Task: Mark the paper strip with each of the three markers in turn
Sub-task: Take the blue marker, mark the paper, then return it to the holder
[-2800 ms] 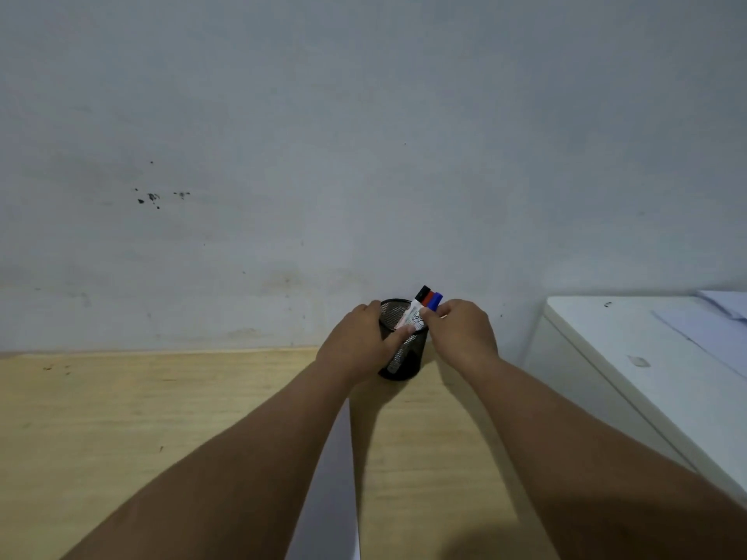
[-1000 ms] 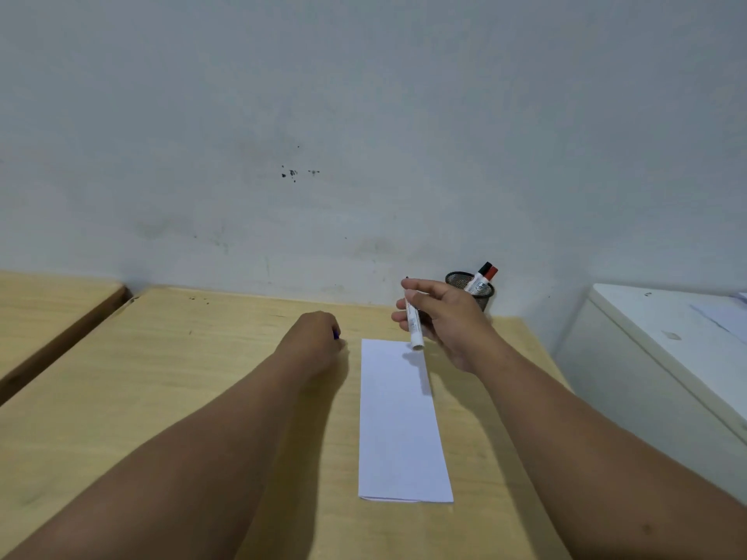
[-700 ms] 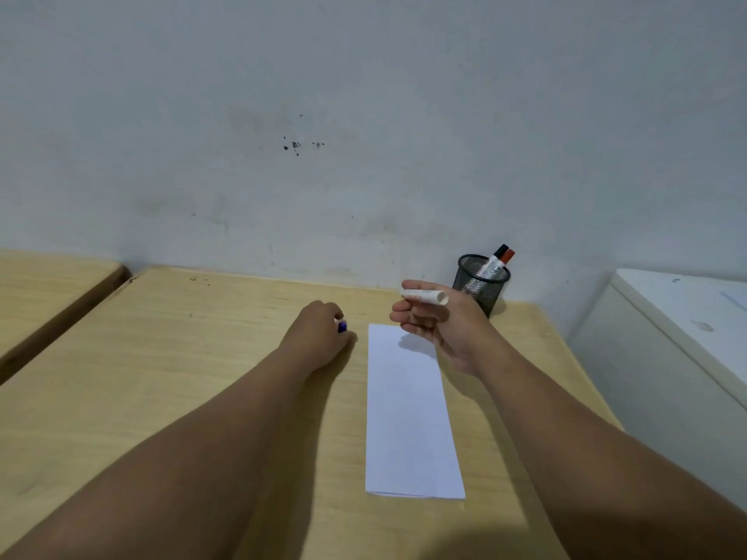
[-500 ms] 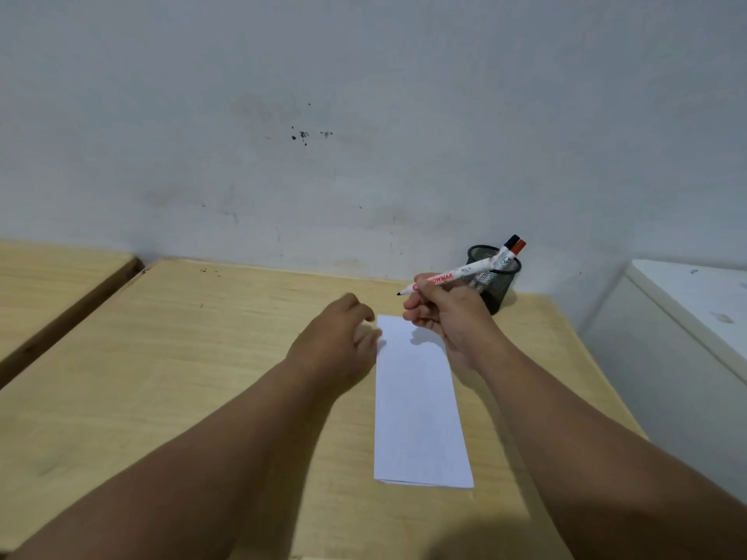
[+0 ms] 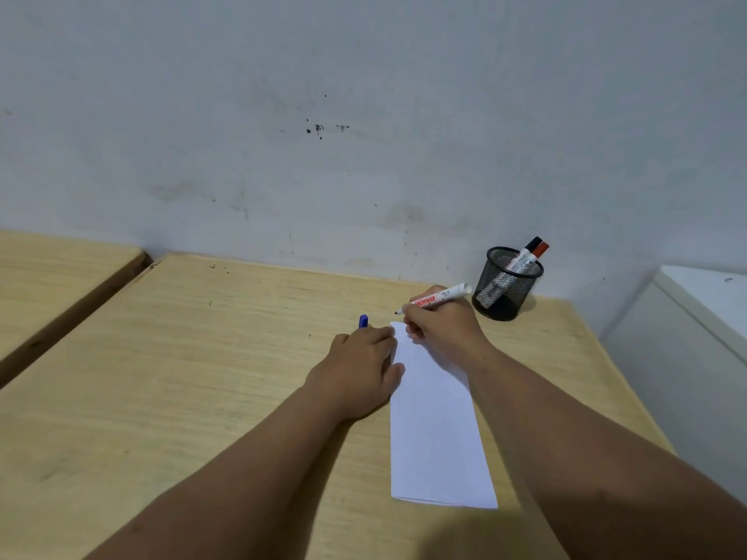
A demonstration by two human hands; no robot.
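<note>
A white paper strip lies lengthwise on the wooden table. My right hand is at the strip's far end, gripping an uncapped white marker. The marker's dark tip points left, just past the strip's far left corner. My left hand lies flat, its fingers on the strip's left edge. A blue cap sits on the table just beyond those fingers. A black mesh cup at the back right holds a black-capped marker and a red-capped marker.
A white cabinet stands right of the table, slightly lower than the wall line. A second wooden table lies at the left, across a narrow gap. A grey wall runs right behind the table.
My right hand turned the marker into a writing grip and lowered it to the strip's far end. My left hand shifted onto the strip's edge; the blue cap now shows beyond its fingers.
</note>
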